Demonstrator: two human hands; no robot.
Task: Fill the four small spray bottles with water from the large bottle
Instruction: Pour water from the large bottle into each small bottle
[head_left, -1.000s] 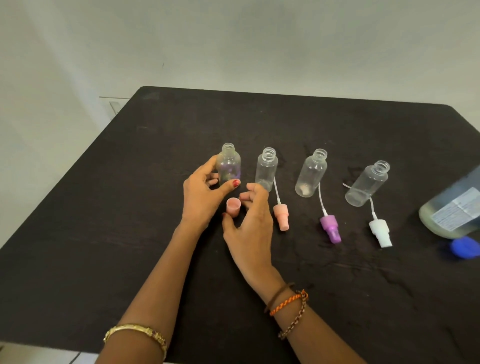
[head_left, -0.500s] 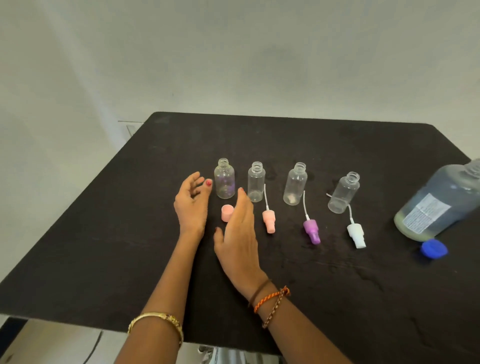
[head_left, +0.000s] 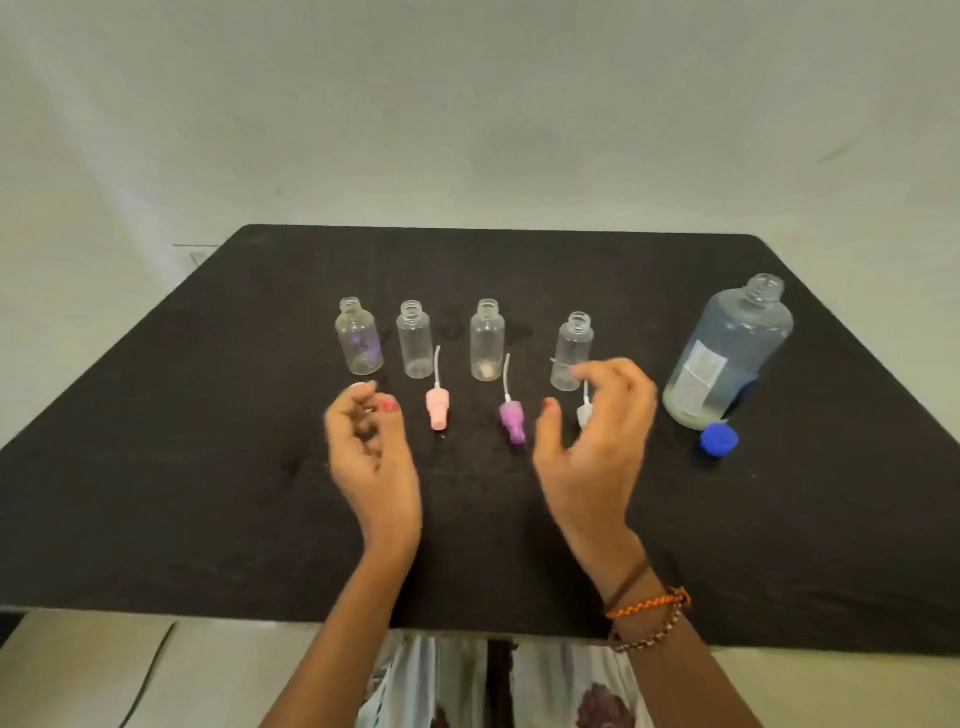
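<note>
A: How far along is the filling?
B: Not begun. All four small bottles (head_left: 415, 340) stand uncapped and dry just beyond both hands.
A: The hands?
B: Left hand (head_left: 371, 452) and right hand (head_left: 597, 441) hover loosely curled, holding nothing. The large bottle (head_left: 727, 353) stands open right of the right hand.

Both my forearms reach forward over the table edge, hands raised and apart. My left hand (head_left: 371, 457) hangs with its fingers loosely curled, thumb tip near the fingertips, gripping nothing I can make out. My right hand (head_left: 597, 441) is lifted, fingers spread and gently bent, thumb out to the left, palm empty. Braided bands (head_left: 649, 608) circle my right wrist.
</note>
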